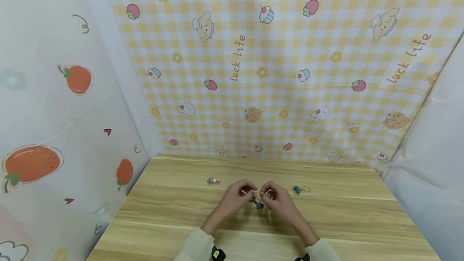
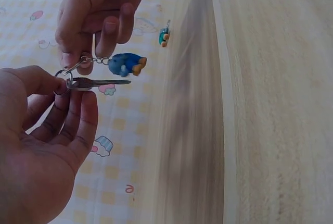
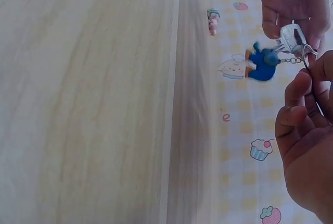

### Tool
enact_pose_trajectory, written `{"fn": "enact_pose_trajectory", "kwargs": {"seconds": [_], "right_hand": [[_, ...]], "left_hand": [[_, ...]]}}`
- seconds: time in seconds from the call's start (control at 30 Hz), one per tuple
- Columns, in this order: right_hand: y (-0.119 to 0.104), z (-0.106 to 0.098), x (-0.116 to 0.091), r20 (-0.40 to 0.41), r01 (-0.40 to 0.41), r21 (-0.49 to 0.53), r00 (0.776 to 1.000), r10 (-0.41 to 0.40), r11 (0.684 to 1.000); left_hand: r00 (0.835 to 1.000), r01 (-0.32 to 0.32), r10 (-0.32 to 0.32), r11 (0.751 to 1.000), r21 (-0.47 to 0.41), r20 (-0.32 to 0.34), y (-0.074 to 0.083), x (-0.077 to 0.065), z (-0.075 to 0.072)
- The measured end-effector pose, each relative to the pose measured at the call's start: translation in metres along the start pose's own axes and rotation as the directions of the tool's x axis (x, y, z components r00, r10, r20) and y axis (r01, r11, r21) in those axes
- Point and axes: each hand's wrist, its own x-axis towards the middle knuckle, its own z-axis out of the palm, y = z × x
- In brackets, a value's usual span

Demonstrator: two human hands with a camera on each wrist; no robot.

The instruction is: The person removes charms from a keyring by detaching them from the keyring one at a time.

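Observation:
Both hands meet over the wooden table (image 1: pixel 174 212), working on a keychain with a blue animal charm (image 2: pixel 125 64). My left hand (image 2: pixel 39 135) pinches the metal key ring (image 2: pixel 63 72) between thumb and fingertips. From the ring a metal key (image 2: pixel 99 83) sticks out sideways, just beside the charm. My right hand (image 3: pixel 307 146) pinches the other side of the same ring, where the short chain (image 3: pixel 290 60) of the charm joins it. In the head view, my left hand (image 1: pixel 237 196) and right hand (image 1: pixel 277 198) stand close together, the blue charm (image 1: pixel 259 205) hanging below them.
A green charm with a ring (image 1: pixel 297 189) lies on the table to the right of the hands. Farther left lies a pink and grey charm (image 1: pixel 213 181). Behind the table hangs a yellow checked cloth (image 1: pixel 275 92); a white printed cloth (image 1: pixel 54 116) covers the left side.

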Motion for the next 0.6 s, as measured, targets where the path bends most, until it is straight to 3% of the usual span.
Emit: {"fn": "enact_pose_trajectory", "kwargs": {"seconds": [0.33,0.6], "right_hand": [[-0.0009,-0.0024,0.0006,0.002,-0.005,-0.021,1.0,0.006,1.0],[0.0018,-0.0006,0.0016,-0.017,0.077,-0.076,0.997,-0.079,0.994]], "left_hand": [[1.0,-0.001,0.001,1.0,0.014,0.016,-0.0027,-0.0031,-0.002],[0.999,-0.004,0.002,0.999,0.046,0.038,-0.0045,-0.0029,-0.0018]]}}
